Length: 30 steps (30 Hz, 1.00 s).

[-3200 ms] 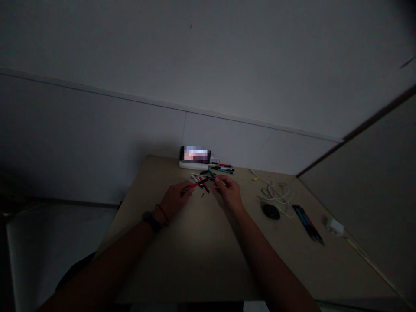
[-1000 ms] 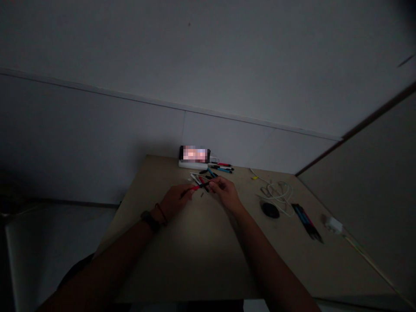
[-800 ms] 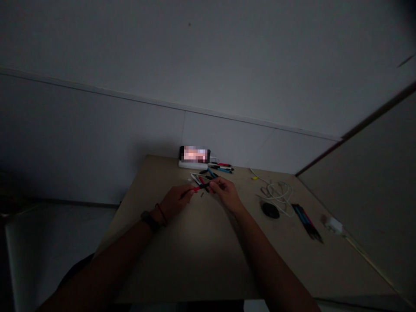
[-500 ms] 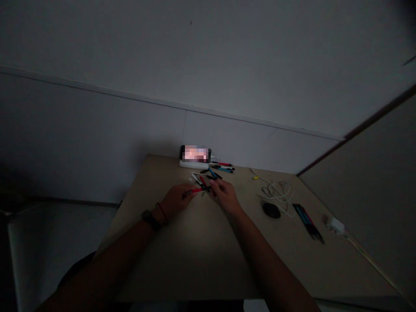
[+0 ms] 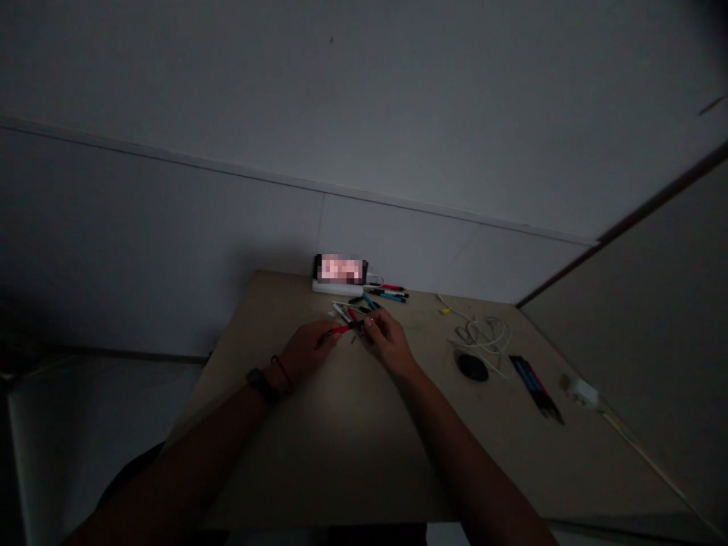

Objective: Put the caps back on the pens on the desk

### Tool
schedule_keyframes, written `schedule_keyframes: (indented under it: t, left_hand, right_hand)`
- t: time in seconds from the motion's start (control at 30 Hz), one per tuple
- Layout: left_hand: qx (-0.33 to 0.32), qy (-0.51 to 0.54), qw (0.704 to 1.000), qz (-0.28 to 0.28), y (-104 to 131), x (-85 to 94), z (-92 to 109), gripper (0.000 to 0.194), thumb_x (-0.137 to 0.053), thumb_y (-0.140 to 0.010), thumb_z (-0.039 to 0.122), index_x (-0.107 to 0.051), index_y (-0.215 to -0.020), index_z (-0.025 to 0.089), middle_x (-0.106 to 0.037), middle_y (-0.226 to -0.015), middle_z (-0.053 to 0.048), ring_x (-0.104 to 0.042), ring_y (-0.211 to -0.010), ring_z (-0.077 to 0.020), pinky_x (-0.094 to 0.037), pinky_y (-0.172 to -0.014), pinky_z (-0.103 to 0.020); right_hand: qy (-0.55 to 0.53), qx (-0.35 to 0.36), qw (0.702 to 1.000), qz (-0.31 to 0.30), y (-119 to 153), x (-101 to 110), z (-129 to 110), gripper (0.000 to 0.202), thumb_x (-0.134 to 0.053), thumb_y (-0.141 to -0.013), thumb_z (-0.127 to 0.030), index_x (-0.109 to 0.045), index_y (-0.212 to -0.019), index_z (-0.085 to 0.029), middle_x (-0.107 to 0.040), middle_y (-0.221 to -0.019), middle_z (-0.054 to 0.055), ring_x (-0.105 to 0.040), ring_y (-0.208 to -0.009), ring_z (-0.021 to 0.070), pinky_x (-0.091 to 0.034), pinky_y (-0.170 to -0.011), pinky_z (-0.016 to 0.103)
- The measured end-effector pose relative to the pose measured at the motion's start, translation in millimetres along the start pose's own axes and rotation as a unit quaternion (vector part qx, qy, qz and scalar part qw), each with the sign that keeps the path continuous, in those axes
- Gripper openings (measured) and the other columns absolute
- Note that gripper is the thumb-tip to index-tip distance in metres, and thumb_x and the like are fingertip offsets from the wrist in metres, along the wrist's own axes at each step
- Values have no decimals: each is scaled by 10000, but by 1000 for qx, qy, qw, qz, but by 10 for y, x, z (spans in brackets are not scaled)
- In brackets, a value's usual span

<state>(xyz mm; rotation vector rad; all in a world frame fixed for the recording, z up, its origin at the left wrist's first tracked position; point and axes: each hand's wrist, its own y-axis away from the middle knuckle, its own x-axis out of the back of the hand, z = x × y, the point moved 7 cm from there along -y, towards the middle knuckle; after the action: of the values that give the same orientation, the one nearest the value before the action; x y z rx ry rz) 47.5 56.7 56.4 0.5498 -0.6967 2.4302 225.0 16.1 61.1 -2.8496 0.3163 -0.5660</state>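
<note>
My left hand (image 5: 309,346) is closed around one end of a red and black pen (image 5: 342,329), held low over the table. At the pen's black end, the fingers of my right hand (image 5: 391,343) pinch it, partly hiding the tip. Just behind the hands lie loose pen parts, among them a white piece (image 5: 342,312) and a red piece (image 5: 353,314). A blue pen piece (image 5: 369,300) rests a little farther back, partly covered by my right hand. Dim light blurs the small parts.
A lit phone (image 5: 341,270) leans at the wall on a white block (image 5: 337,289). Several pens (image 5: 390,295) lie beside it. To the right are a coiled white cable (image 5: 489,334), a black mouse (image 5: 472,367), a row of pens (image 5: 535,388) and a white plug (image 5: 582,393).
Both hands keep hold of the red and black pen. My right hand has shifted slightly left and up; the whole view has moved a little.
</note>
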Motion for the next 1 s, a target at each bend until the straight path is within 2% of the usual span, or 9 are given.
schedule_keyframes:
  t: [0.23, 0.47, 0.7, 1.0]
  left_hand:
    - [-6, -15, 1000, -7, 2, -5, 19, 300, -498, -965, 324, -740, -1052, 169, -750, -966, -83, -671, -894, -210, -520, -847, -330]
    - [-15, -25, 1000, -9, -1, -24, -11, 291, -517, -961, 309, -744, -1097, 187, -755, -1077, -90, -685, -973, -220, -520, -886, -339]
    - [-34, -24, 999, -17, -32, -33, -57, 281, -548, -971, 325, -758, -1127, 224, -751, -1044, -73, -675, -956, -208, -514, -915, -348]
    - [-24, -32, 999, -5, -33, -9, -74, 278, -572, -966, 348, -769, -1120, 225, -742, -1022, -73, -665, -915, -199, -517, -882, -334]
  right_hand:
    - [23, 25, 999, -12, -3, -11, -11, 443, -524, -916, -650, -553, -775, -231, -560, -645, -16, -500, -592, 155, -387, -591, 271]
    - [74, 29, 997, 4, -14, 28, -106, 563, -492, -922, -672, -549, -599, -214, -520, -576, -7, -481, -577, 156, -366, -589, 279]
    - [30, -14, 999, -12, -4, -24, -3, 626, -465, -933, -676, -500, -516, -211, -478, -476, -20, -450, -489, 139, -341, -537, 275]
    - [22, -15, 1000, -16, -2, -46, -1, 629, -464, -945, -663, -518, -512, -210, -491, -459, -18, -459, -470, 138, -343, -520, 273]
